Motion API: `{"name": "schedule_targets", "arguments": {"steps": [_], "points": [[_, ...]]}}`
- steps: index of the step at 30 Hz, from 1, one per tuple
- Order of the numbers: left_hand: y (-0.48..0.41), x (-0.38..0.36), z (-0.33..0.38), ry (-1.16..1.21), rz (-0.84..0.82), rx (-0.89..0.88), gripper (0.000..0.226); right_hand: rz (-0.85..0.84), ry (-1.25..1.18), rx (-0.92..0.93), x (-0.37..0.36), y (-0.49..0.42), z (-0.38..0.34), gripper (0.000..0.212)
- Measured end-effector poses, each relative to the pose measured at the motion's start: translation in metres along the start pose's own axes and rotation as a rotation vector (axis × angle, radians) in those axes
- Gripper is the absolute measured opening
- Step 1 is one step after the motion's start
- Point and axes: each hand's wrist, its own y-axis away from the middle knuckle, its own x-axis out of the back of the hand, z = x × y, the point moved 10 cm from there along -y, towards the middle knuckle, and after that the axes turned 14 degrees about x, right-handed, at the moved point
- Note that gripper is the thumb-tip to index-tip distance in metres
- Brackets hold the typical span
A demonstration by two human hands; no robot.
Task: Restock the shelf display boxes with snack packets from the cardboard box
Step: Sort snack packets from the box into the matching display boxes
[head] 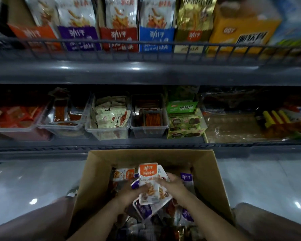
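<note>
Down at the foot of the shelving, an open cardboard box [94, 173] sits on the glossy tiled floor [24, 181] between the person's legs, just in front of the lowest shelf. Both forearms reach into it. The left hand [130, 193] and the right hand [171, 185] together grasp a fanned bundle of snack packets [149, 178]. The left fingers [143, 188] are curled round its lower left edge and the right fingers [160, 181] are curled over its right side. The top packet is white with an orange header, and purple-edged ones stick out beneath it. The bundle is held just above the loose packets [123, 173] that fill the box, orange, purple and dark red among them. On the upper shelf, behind a wire rail [146, 42], stands a row of display boxes side by side: orange [35, 36], purple [79, 38], red [119, 39], blue [156, 39] and gold [192, 38], each with packets standing upright inside. On the shelf below are clear plastic tubs [111, 133] of other snacks and a green carton [182, 106].
</note>
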Motion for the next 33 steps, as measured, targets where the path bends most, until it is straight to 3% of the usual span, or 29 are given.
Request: {"name": "schedule_targets", "arguments": {"steps": [3,7,11,16,24,29,33], "points": [[0.034,0.002,0.042,-0.094,-0.052,-0.071,0.047,-0.064,-0.011,0.065,0.003,0.012,-0.053,0.014],[0.091,0.001,0.098,-0.29,-0.064,-0.239,0.032,-0.146,0.057,0.197,0.007,0.042,-0.129,0.013],[0.159,-0.007,0.143,-0.514,-0.029,-0.425,0.031,-0.151,0.214,0.363,0.013,0.083,-0.197,0.035],[0.228,-0.013,0.171,-0.721,0.032,-0.591,0.027,-0.201,0.253,0.492,0.014,0.129,-0.247,0.027],[0.255,0.029,0.191,-0.016,-0.216,-0.493,0.051,0.072,-0.259,0.355,0.028,0.133,-0.25,0.029],[0.247,0.012,0.185,0.368,-0.234,-0.46,0.043,0.205,-0.468,0.341,0.023,0.134,-0.243,0.035],[0.244,-0.002,0.179,0.404,-0.163,-0.47,0.039,0.214,-0.413,0.33,0.015,0.139,-0.242,0.027]]}}
